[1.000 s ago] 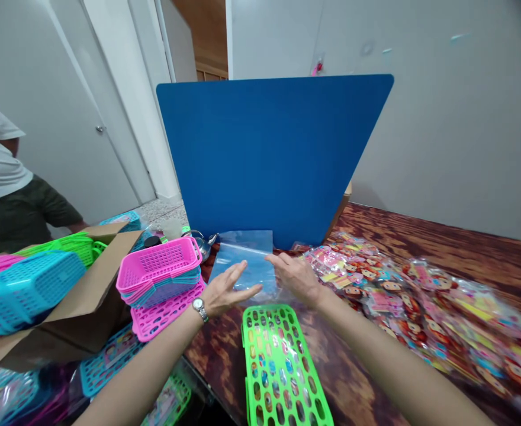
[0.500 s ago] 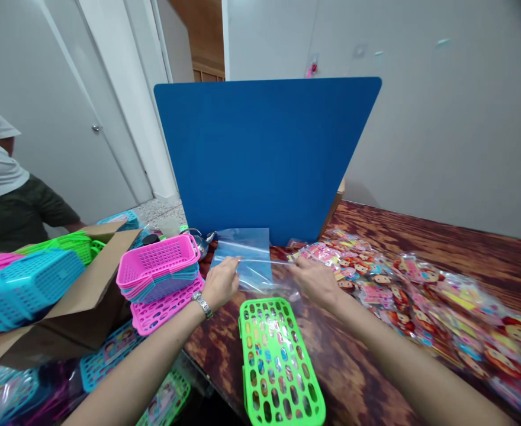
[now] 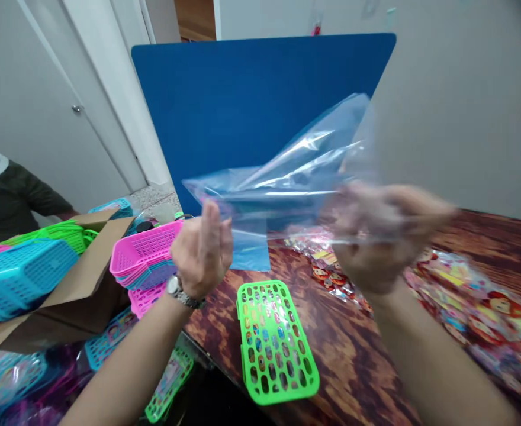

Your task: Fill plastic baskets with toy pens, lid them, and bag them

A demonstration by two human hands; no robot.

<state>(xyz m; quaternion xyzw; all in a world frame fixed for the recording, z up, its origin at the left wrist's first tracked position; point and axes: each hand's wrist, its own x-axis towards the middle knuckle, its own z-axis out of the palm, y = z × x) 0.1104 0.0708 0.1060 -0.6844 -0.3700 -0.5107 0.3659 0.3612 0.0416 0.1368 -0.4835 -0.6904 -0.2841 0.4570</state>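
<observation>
A clear plastic bag [image 3: 296, 171] is stretched in the air between my two hands, in front of the blue board. My left hand [image 3: 202, 248], with a metal watch on the wrist, pinches the bag's left end. My right hand [image 3: 371, 231] is blurred and grips the right end, with film lying over its fingers. Below them, a green plastic basket [image 3: 278, 343] lies upside down on the table, with colourful printed contents showing through its slots. More flat clear bags [image 3: 249, 254] lie behind it on the table.
A blue board [image 3: 260, 106] stands upright at the back. At left are stacked pink and blue baskets [image 3: 145, 254] and a cardboard box [image 3: 96, 260] of baskets. Bagged printed items [image 3: 473, 313] cover the table's right side. Another person [image 3: 7, 189] stands at far left.
Both hands have risen from the table with the plastic bag and moved apart, the right hand going farther out. The bag now spreads open in the air. The green basket stays on the table.
</observation>
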